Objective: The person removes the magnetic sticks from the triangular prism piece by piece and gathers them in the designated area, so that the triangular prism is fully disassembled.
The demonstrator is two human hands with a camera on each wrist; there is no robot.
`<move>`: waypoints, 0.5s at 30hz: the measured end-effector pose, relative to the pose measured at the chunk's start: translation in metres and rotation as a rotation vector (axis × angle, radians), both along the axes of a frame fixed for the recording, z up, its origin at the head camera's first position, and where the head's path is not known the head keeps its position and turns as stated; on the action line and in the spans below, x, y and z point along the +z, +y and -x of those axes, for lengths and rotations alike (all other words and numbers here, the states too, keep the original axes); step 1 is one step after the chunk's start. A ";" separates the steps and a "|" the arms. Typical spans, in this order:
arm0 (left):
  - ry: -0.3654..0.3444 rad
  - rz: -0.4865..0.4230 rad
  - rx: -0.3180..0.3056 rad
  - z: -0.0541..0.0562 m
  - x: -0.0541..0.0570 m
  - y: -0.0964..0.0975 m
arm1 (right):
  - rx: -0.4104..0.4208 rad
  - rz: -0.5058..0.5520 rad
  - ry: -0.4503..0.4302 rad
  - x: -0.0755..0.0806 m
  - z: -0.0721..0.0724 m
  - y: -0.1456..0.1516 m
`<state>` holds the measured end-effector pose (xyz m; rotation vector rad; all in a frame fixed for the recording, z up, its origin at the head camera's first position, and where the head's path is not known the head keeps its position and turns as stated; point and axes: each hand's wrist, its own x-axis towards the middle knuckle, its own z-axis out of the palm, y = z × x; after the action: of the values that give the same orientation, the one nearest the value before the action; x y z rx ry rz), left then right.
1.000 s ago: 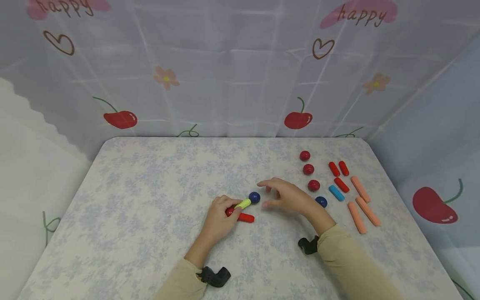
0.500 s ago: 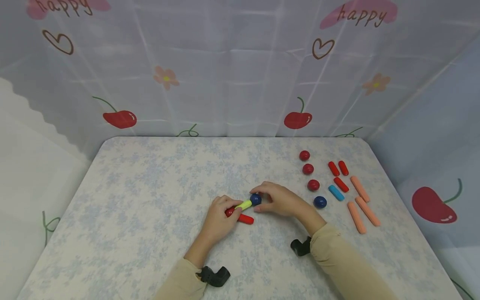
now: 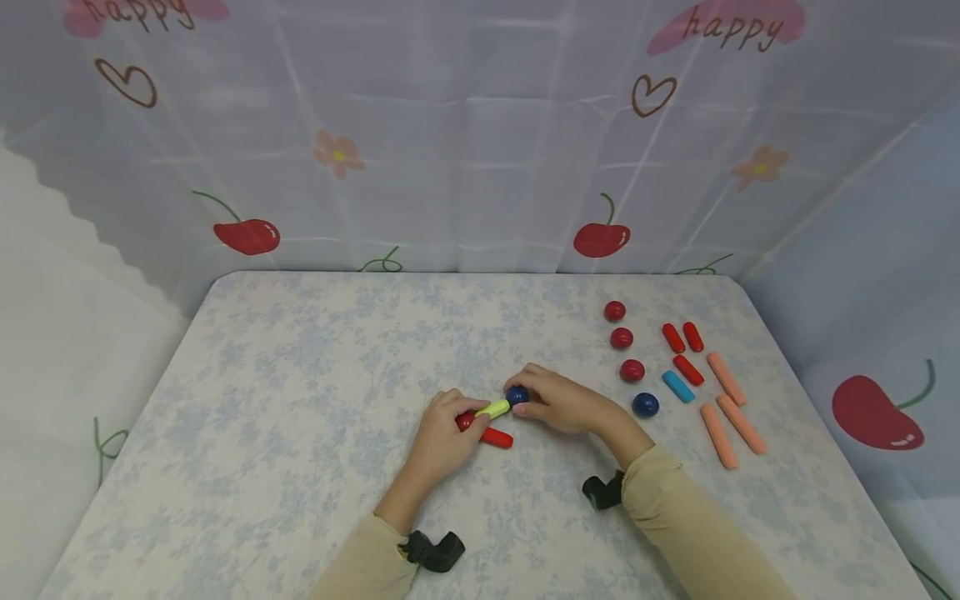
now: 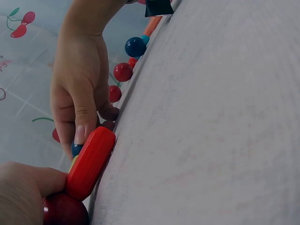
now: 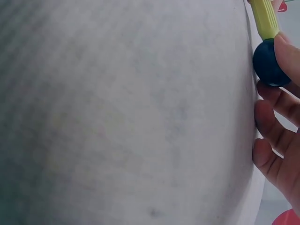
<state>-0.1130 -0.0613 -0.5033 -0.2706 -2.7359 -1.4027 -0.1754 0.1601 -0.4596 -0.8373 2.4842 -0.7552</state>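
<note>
Near the middle of the table, my left hand pinches a yellow-green stick between thumb and fingers. Under those fingers sits a red ball, partly covered. A red stick juts from beside that ball, close to my left thumb. At the far end of the yellow-green stick is a blue ball, touching it. My right hand holds this ball between thumb and fingers, and its other fingers rest loosely curled near the tabletop.
To the right lie several loose pieces: red balls in a column, a second blue ball, short red sticks, a light blue stick and long orange sticks. A printed curtain hangs behind the table.
My right hand has moved left and taken hold of the blue ball at the end of the yellow-green stick. My left hand keeps its grip in about the same place.
</note>
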 end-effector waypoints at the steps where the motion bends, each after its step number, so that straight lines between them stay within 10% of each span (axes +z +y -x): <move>1: -0.003 0.002 0.001 0.000 0.001 0.001 | 0.003 0.002 -0.005 0.000 0.000 0.001; 15: -0.017 0.007 0.007 -0.001 0.002 0.002 | -0.024 -0.003 0.015 -0.006 0.001 0.000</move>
<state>-0.1119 -0.0597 -0.5013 -0.2501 -2.7531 -1.4004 -0.1759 0.1604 -0.4651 -0.8164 2.5124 -0.7556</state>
